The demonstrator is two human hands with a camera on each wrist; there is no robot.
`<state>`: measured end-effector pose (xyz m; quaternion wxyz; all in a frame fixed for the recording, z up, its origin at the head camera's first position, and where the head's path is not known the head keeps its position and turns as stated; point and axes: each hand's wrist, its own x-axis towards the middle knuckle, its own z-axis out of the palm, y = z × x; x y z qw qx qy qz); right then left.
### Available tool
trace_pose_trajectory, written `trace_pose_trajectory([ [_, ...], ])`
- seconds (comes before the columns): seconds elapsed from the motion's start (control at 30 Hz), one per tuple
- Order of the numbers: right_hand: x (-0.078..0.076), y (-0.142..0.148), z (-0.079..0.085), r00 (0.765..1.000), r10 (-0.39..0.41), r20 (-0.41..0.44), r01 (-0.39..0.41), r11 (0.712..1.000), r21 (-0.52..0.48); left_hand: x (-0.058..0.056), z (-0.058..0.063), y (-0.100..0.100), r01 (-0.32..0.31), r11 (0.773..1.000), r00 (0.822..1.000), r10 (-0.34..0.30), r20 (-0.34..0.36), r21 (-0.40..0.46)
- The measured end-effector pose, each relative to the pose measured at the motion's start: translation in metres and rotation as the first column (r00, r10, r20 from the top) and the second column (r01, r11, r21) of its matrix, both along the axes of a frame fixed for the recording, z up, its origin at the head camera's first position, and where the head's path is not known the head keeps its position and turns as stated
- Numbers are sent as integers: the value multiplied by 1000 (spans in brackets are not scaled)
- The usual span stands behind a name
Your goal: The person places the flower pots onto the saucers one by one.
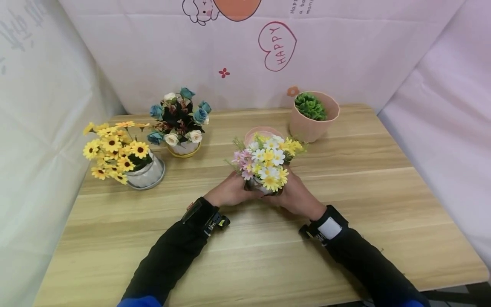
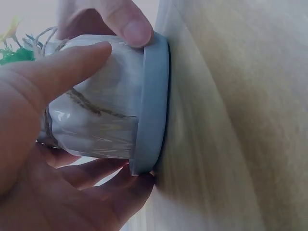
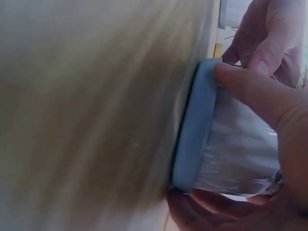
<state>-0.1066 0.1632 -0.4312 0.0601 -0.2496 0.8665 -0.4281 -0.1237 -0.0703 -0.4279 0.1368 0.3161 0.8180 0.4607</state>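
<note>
Both hands hold a white ribbed flowerpot from opposite sides at the middle of the table. Pink, white and yellow daisies rise from it, and twine is wound round its wall. Under the pot sits a blue-grey saucer, at or just above the wood. My left hand has its thumb along the pot's wall and fingertips at the saucer's edge. On the other side, my right hand curls round pot and saucer, its thumb near the saucer rim. The flowers hide much of the pot in the head view.
A round pink saucer lies just behind the daisies. Behind it to the right stands a pink pot with a green plant. At left are a pot of yellow flowers and one of blue and cream roses. Cloth walls surround the wooden table.
</note>
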Motion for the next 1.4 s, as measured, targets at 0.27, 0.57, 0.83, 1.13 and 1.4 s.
trace_pose_trajectory([
  [0.27,-2,-9,7,1000,10,29,-10,1000,16,0,2,-5,-20,1000,1000,20,15,1],
  [0.57,-9,-23,8,999,19,36,-19,1000,15,-8,4,-18,-41,998,998,43,38,-44],
  [0.83,-19,-39,7,999,38,0,-38,999,29,-14,5,-33,-69,995,994,75,78,-66],
  [1.13,-30,-58,5,999,33,15,-33,999,36,-19,7,-52,-103,990,990,111,82,-93],
  [1.4,-40,-73,7,999,35,35,-36,999,32,-23,8,-65,-142,983,982,154,108,-113],
])
